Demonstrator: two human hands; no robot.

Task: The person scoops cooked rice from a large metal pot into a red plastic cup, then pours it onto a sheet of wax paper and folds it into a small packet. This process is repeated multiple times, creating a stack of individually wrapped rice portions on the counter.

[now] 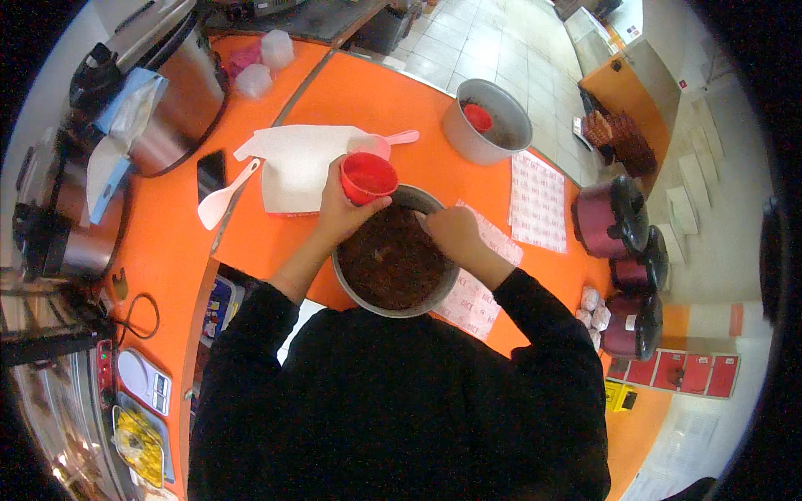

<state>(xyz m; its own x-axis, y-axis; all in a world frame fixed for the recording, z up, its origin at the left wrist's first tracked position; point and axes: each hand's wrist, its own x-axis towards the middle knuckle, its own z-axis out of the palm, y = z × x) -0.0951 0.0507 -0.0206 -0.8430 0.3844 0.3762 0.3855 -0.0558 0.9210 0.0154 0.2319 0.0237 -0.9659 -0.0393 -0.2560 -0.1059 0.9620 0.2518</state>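
Observation:
My left hand (pixel 338 213) holds a red cup (pixel 369 178) by its side, tilted over the far left rim of a round metal pot. A dark brown, crumbly-looking food mixture (pixel 395 257) fills much of this pot (pixel 401 312), which stands close against my body. My right hand (pixel 454 235) is closed on a pale utensil (pixel 421 219), probably a spoon, at the pot's right side; its lower end is hard to make out. Printed paper sheets (pixel 470 307) lie to the right, partly under my right forearm.
Another metal pot (pixel 460 134) with a red cup (pixel 477 118) inside stands at the far edge. White paper (pixel 307 156), a pink spoon (pixel 401 138), a white paddle (pixel 216 206) and a phone (pixel 211 175) lie leftward. Large cookers (pixel 182 106) flank the left, purple pots (pixel 608 219) the right.

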